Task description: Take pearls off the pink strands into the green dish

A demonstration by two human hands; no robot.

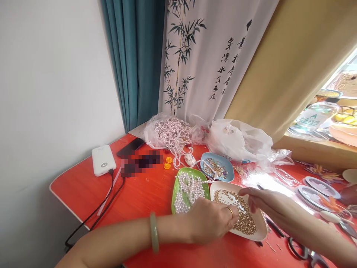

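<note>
My left hand (212, 219), with a gold ring and a green bangle at the wrist, reaches over the near left edge of a white tray (262, 230). Its fingers are bent together in a pinch above small gold beads (245, 222); anything between the fingertips is hidden. From the right, my right hand (258, 199) comes over the same tray, its index finger forward and the other fingers curled in. Whatever it pinches is too small to make out. Touching the white tray on the left is a green tray (175, 193) of white pearl beads (192, 190).
A blue tray (231, 175) of mixed beads sits behind. Pink bead strands (173, 132) spill from a plastic bag beside a white bag (240, 137). Scissors (302, 251) lie at the near right. A white power bank (103, 160) with cables and a phone (130, 147) are leftward.
</note>
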